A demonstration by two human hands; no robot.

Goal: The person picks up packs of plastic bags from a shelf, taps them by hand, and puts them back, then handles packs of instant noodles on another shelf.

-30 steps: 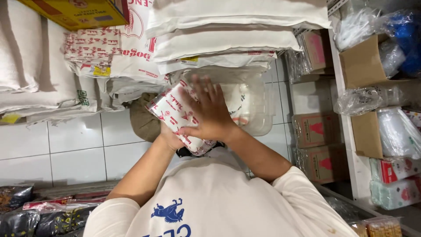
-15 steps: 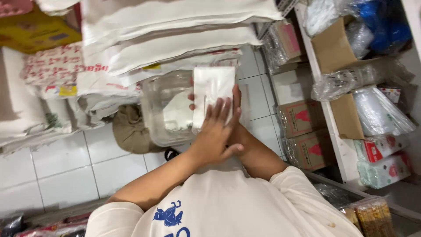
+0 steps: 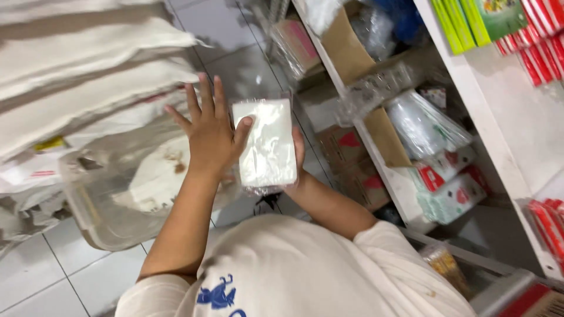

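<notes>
A flat white packet in clear plastic wrap (image 3: 267, 144) is held upright in front of my chest. My right hand (image 3: 298, 154) sits behind it, mostly hidden, with fingers curling round its right edge. My left hand (image 3: 205, 132) is beside the packet on the left with its back towards me. Its fingers are spread wide and only the thumb rests on the packet's upper left corner. Below my left hand a clear plastic tub (image 3: 111, 205) stands on the tiled floor, with something pale lying inside it.
Stacked white sacks (image 3: 88, 64) fill the upper left. A white shelf unit (image 3: 405, 182) runs down the right, holding cardboard boxes (image 3: 352, 41), bagged goods (image 3: 423, 123) and red and green packs (image 3: 540, 41). Small cartons (image 3: 346, 147) stand on the floor under it.
The view has swung right, towards the shelves. The packet has come off the tub and now shows its plain white face, and my left hand's fingers have lifted off it and spread.
</notes>
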